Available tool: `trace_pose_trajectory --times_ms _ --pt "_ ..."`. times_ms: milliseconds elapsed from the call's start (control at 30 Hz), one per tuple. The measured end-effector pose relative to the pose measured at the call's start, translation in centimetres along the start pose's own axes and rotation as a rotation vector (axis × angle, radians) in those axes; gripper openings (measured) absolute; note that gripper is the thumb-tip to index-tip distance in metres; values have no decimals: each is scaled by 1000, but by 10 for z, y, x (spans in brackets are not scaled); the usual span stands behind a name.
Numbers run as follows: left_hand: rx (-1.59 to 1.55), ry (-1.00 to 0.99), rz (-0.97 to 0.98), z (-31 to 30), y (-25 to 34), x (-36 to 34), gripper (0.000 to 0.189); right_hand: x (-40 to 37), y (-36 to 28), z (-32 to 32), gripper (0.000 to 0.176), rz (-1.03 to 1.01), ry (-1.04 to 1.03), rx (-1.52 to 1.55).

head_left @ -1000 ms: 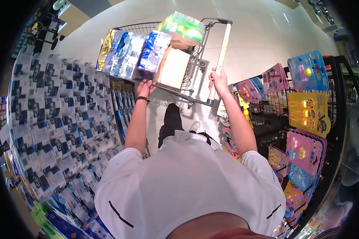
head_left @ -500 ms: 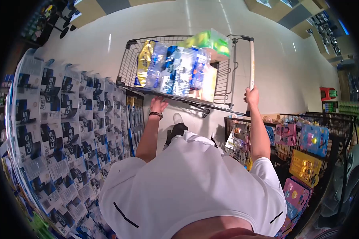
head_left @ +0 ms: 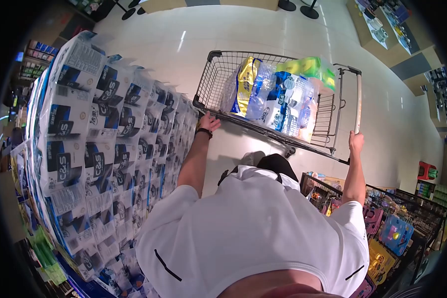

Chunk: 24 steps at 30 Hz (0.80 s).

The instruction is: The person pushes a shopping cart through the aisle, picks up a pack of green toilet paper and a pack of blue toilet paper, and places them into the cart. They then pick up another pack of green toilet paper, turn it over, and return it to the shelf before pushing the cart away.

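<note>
My right hand (head_left: 355, 142) is wrapped round the near end of the pale handle (head_left: 358, 102) of a wire shopping cart (head_left: 209, 85). My left hand (head_left: 210, 122) has its fingers spread, right at the cart's near side rim by the far-left corner. A dark band circles that wrist. Inside the cart lie plastic-wrapped packs: a gold and blue pack (head_left: 247, 82), a blue and white pack (head_left: 283, 102) and a green pack (head_left: 308, 67) toward the handle end.
A tall stack of C&S paper packs (head_left: 99, 154) rises close on my left, near my left forearm. On my right stands a wire rack (head_left: 328, 186) with hanging toy packs, including a blue one (head_left: 397, 233). Display counters (head_left: 407, 59) and stanchion bases (head_left: 309, 12) stand beyond the tiled floor (head_left: 263, 30).
The cart and both hands have shifted to the right in view, and the cart's tilt has grown slightly. The paper stack reaches farther into view. My right hand keeps its hold on the handle.
</note>
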<state>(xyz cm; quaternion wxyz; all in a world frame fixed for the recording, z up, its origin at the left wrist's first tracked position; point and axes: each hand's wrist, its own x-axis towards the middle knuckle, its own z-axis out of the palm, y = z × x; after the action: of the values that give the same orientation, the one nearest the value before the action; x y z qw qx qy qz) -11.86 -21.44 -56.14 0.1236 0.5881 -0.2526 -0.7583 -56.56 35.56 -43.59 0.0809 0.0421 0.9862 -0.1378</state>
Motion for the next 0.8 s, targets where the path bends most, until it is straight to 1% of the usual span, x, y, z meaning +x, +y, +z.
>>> trace_pose_trajectory --times_ms 100,133,267,367,433,467,567,667,767,800 --pt "46 -41 16 12 13 3 67 24 -13 -1 46 -1 4 5" --pt "153 -67 37 19 16 0 54 31 -16 -1 45 -5 4 6" --pt "171 -63 -75 7 10 49 36 67 -27 7 44 -30 -31 28" --pt "50 -40 -82 36 22 14 36 93 -43 5 45 -59 -28 16" --pt "391 -235 86 -10 -24 126 39 111 -60 -1 45 -73 -29 -3" --pt "-30 -18 -125 29 -4 80 33 121 -67 1 46 -78 -39 23" --pt "-27 113 -113 85 17 19 20 161 -82 0 43 -109 -48 15" --pt "19 95 -116 114 20 1 17 199 -100 -2 42 -121 -52 29" --pt "60 172 -92 129 10 15 28 236 -121 3 45 -139 -34 -34" --pt "32 165 -112 137 12 15 28 247 -129 4 45 -143 -34 -32"
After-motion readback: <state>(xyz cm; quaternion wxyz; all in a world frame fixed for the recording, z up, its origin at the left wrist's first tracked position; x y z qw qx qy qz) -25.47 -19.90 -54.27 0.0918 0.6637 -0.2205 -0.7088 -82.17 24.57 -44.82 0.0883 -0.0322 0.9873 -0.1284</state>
